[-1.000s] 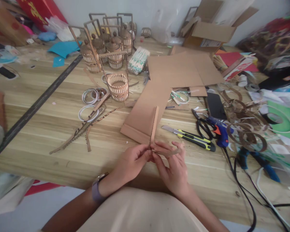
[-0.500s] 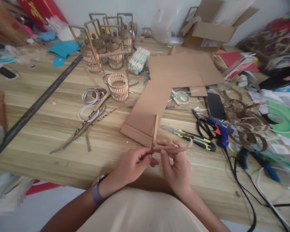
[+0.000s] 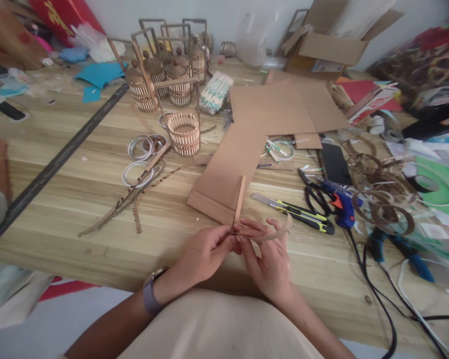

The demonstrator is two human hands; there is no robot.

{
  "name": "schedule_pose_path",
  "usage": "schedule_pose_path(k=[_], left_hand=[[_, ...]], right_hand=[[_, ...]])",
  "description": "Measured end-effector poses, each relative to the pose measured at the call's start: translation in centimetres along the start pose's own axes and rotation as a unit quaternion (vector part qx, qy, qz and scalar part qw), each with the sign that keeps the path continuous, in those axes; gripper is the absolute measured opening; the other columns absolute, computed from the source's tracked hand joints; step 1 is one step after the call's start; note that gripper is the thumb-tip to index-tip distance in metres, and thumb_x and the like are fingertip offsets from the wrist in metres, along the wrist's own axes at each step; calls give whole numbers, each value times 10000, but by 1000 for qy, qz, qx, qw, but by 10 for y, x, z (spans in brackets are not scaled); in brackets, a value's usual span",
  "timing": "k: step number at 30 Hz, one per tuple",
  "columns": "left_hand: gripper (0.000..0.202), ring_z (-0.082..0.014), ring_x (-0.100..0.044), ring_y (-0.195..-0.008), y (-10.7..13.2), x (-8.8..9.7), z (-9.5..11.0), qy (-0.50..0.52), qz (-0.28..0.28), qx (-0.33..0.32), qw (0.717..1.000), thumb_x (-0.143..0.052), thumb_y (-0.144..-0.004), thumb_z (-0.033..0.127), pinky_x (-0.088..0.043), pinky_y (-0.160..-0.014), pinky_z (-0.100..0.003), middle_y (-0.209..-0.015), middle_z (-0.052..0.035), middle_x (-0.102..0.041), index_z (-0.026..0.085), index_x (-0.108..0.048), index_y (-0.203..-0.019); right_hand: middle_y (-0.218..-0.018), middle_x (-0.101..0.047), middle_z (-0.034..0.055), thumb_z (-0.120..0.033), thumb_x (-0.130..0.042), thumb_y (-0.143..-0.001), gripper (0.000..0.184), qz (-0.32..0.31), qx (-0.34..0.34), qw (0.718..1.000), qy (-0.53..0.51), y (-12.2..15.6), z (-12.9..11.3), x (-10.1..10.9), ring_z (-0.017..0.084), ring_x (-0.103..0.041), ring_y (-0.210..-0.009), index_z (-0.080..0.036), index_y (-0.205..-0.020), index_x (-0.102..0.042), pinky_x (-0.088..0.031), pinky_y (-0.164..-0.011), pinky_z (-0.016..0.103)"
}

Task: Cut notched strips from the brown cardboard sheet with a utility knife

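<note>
Near the table's front edge my left hand (image 3: 211, 253) pinches a narrow cardboard strip (image 3: 240, 200), which stands up from the fingertips. My right hand (image 3: 267, 262) meets it there, its thumb and fingers closed on a thin brown paper strip (image 3: 280, 232) whose frayed end curls off to the right. The two strips come together between my fingertips, where the joint is mostly hidden. Just beyond my hands lies a large cardboard piece (image 3: 224, 172). A small open basket (image 3: 184, 137) of pale sticks with a tall handle stands farther back.
Right of my hands lie a utility knife (image 3: 303, 214), black-handled scissors (image 3: 316, 197), a blue glue gun (image 3: 342, 204) with cables and a dark phone (image 3: 335, 163). On the left are tape rolls (image 3: 138, 173), loose strips (image 3: 115, 212) and a long black bar (image 3: 63, 154). Several lidded baskets (image 3: 140, 89) stand behind.
My right hand has slid left along the paper strip, close up to my left fingertips. The strip's free end has shifted left with it. My left hand has barely moved.
</note>
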State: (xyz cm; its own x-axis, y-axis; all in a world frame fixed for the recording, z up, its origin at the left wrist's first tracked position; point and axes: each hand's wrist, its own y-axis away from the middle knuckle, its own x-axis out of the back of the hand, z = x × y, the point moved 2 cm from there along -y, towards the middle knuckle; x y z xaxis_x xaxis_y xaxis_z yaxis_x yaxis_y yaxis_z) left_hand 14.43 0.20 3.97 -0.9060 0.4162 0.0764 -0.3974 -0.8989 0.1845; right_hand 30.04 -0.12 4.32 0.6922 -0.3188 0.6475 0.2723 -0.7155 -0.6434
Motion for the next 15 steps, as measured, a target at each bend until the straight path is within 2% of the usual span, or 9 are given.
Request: schedule_pose_path(k=[5, 8, 11, 15], left_hand=[[322, -188, -726, -955, 3, 0, -2, 17, -19, -8, 1000, -482, -1018, 352, -534, -858, -270, -992, -61, -773, 166, -695, -1173], [316, -181, -731, -944, 4, 1, -1, 12, -20, -2, 1000, -494, -1012, 328, -538, -848, -263, -982, -54, -779, 174, -696, -1200], [304, -177, -727, -927, 2, 0, 0, 17, -15, 7, 1000, -505, -1001, 320, -532, -828, -254, -990, -51, -778, 175, -703, -1182], [346, -191, -709, -924, -1, 0, -3, 39, -11, 1, 999, -514, -994, 407, -519, -828, -269, -997, -69, -762, 152, -699, -1139]], right_hand=[[-944, -791, -3, -161, -523, -981, 120, -2, -47, 999, -8, 0, 3, 2, 186, -738, -950, -265, -988, -583, -413, -987, 404], [-944, -792, -9, -172, -512, -987, 131, -3, -60, 998, -13, 1, 3, 3, 189, -734, -955, -277, -997, -590, -421, -974, 408], [-931, -793, -8, -155, -520, -980, 138, 1, -48, 999, -17, 1, 2, 3, 191, -737, -945, -276, -999, -586, -407, -985, 414], [-956, -795, 16, -127, -557, -960, 138, -8, -5, 1000, -21, 1, -2, 1, 195, -742, -949, -253, -1012, -578, -383, -1001, 420]])
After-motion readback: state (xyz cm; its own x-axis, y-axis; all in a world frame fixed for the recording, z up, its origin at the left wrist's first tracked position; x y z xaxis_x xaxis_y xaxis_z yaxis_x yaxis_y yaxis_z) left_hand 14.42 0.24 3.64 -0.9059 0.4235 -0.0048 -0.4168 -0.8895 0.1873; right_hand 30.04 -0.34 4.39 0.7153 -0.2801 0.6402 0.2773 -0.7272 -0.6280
